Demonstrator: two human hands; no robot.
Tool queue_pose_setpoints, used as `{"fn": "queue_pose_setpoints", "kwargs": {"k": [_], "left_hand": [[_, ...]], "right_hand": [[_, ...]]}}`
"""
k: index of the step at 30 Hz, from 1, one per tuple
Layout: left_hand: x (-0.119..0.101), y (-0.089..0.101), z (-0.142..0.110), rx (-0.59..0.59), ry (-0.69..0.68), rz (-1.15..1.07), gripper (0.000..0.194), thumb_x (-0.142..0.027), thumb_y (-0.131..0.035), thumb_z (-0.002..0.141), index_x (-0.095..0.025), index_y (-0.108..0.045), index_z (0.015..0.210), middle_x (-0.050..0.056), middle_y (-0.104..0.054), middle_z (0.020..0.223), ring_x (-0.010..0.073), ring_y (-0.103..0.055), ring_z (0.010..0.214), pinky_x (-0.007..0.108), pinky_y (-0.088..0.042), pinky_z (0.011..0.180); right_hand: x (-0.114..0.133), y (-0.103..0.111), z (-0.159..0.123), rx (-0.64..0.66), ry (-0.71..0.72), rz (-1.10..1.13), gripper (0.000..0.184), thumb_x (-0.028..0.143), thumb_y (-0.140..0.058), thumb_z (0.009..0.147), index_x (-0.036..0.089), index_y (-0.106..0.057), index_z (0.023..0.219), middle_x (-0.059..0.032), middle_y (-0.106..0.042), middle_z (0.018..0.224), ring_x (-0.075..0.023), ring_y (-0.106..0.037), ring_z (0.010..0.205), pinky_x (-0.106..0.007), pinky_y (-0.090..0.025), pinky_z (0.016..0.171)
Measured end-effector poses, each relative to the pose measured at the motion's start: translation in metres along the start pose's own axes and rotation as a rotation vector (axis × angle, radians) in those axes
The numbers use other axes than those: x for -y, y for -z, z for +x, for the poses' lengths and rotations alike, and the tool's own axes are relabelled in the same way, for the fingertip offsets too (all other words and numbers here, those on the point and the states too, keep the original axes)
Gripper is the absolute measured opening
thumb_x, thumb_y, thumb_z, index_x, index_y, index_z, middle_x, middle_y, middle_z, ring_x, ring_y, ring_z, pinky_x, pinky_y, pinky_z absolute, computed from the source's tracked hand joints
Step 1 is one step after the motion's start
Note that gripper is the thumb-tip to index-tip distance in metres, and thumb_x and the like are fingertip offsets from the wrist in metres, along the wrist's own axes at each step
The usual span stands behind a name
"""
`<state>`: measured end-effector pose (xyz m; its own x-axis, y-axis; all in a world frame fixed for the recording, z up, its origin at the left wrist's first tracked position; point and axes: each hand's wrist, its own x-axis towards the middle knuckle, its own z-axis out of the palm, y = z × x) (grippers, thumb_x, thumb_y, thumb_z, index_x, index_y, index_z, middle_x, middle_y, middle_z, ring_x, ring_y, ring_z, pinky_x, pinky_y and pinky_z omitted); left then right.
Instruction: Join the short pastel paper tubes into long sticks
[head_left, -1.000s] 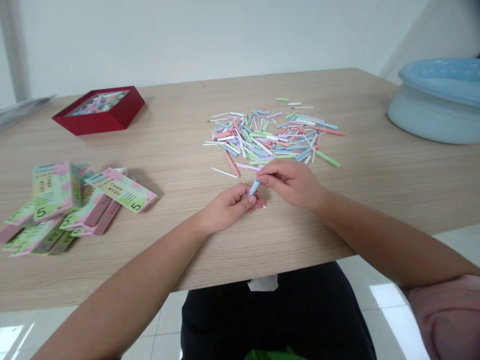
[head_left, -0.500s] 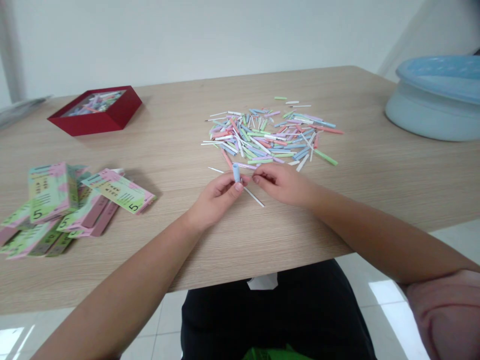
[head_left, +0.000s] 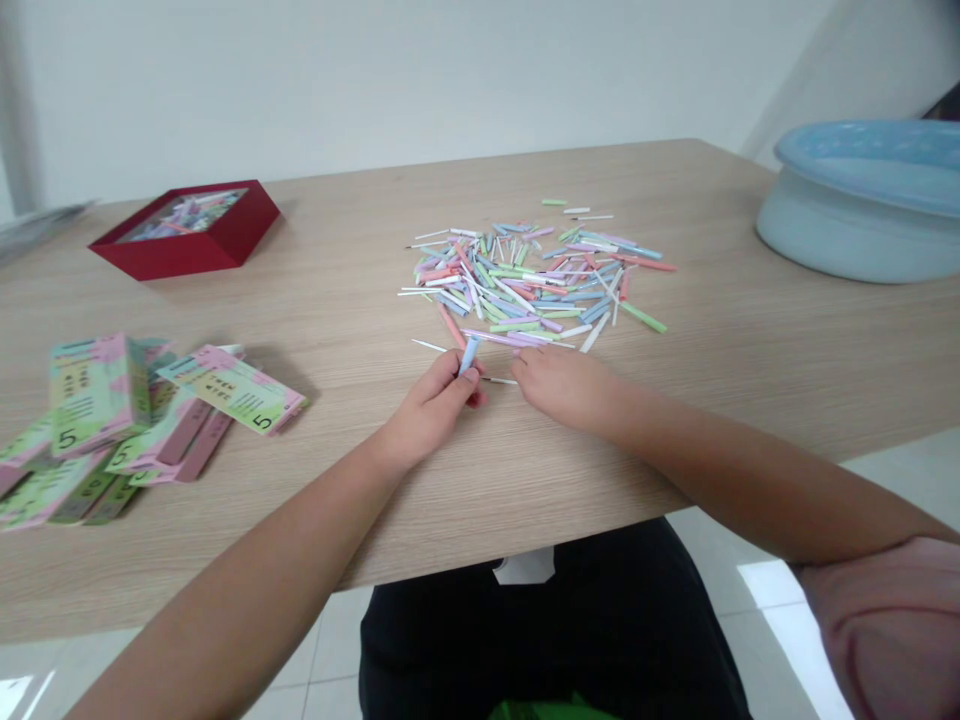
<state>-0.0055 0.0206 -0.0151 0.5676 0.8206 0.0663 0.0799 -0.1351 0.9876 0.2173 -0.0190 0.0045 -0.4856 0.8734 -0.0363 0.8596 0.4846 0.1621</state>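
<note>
My left hand (head_left: 439,400) is closed round a short light-blue tube (head_left: 469,355), which stands tilted between thumb and fingers. Just right of it, my right hand (head_left: 562,385) pinches a thin white stick (head_left: 501,380). The stick's narrow dark tip points left, close to the left fingers; I cannot tell if it touches them. Beyond both hands spreads a loose pile of coloured tubes and thin sticks (head_left: 517,285) in blue, green, white, purple and red. One thin white stick (head_left: 427,345) lies by itself left of the pile, near the left fingers.
Several green-and-pink printed boxes (head_left: 232,388) are heaped on the left of the wooden table (head_left: 360,250). Behind them stands a red box (head_left: 187,252) holding more coloured pieces. A large light-blue basin (head_left: 847,235) sits at the right. The table's front edge runs before my lap.
The blue tube has tipped from upright to leaning right. The thin stick that slanted below the hands now lies level between them, its right end in my right hand's fingers.
</note>
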Motion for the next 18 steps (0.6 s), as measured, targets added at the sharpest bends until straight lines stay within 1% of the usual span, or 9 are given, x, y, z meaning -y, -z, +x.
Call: {"fn": "queue_pose_setpoints", "kwargs": {"k": [3,5,9,12,15,18], "left_hand": [[0.000,0.001,0.001,-0.014,0.018,-0.034,0.019,-0.038,-0.059,0.097,-0.020,-0.059,0.101,-0.001,-0.060,0.078,0.0161,-0.058,0.073,0.030,-0.046,0.074],[0.001,0.001,0.001,-0.008,0.024,-0.048,0.018,-0.037,-0.058,0.096,-0.020,-0.059,0.100,-0.002,-0.060,0.076,0.0156,-0.056,0.071,0.030,-0.044,0.071],[0.001,0.000,0.002,-0.005,0.040,-0.056,0.017,-0.036,-0.059,0.094,-0.020,-0.059,0.099,-0.003,-0.059,0.073,0.0149,-0.055,0.068,0.029,-0.043,0.069],[0.000,0.000,0.002,-0.028,0.064,-0.049,0.018,-0.036,-0.060,0.091,-0.020,-0.060,0.098,-0.003,-0.059,0.071,0.0153,-0.055,0.067,0.029,-0.043,0.068],[-0.001,-0.001,0.003,-0.053,0.080,-0.065,0.017,-0.035,-0.061,0.089,-0.020,-0.060,0.098,-0.003,-0.059,0.070,0.0152,-0.055,0.067,0.029,-0.043,0.067],[-0.002,0.000,0.004,-0.110,0.059,-0.098,0.014,-0.032,-0.062,0.087,-0.020,-0.059,0.094,-0.003,-0.057,0.069,0.0143,-0.053,0.065,0.028,-0.043,0.065]], "right_hand": [[-0.003,-0.003,-0.001,0.012,-0.014,0.037,0.029,0.008,-0.043,0.102,0.011,-0.069,0.115,-0.0187,-0.073,0.116,-0.0280,-0.072,0.098,-0.039,-0.054,0.085],[-0.003,-0.001,-0.002,0.019,-0.002,0.040,0.027,0.009,-0.045,0.102,0.012,-0.070,0.113,-0.0177,-0.073,0.115,-0.0279,-0.072,0.095,-0.039,-0.054,0.082],[0.002,0.010,-0.003,0.054,0.039,0.003,0.023,0.005,-0.053,0.097,0.013,-0.074,0.104,-0.0161,-0.075,0.111,-0.0290,-0.072,0.098,-0.039,-0.055,0.085],[0.006,0.017,-0.002,0.076,0.060,-0.011,0.024,0.003,-0.055,0.095,0.012,-0.075,0.105,-0.0153,-0.075,0.110,-0.0305,-0.073,0.102,-0.041,-0.056,0.087],[0.006,0.018,-0.002,0.054,0.064,-0.012,0.024,0.004,-0.054,0.097,0.011,-0.074,0.109,-0.0160,-0.075,0.112,-0.0295,-0.073,0.104,-0.039,-0.056,0.088],[0.002,0.014,-0.004,0.028,0.069,-0.019,0.024,0.006,-0.051,0.099,0.010,-0.072,0.111,-0.0167,-0.074,0.112,-0.0296,-0.074,0.099,-0.039,-0.056,0.084]]}}
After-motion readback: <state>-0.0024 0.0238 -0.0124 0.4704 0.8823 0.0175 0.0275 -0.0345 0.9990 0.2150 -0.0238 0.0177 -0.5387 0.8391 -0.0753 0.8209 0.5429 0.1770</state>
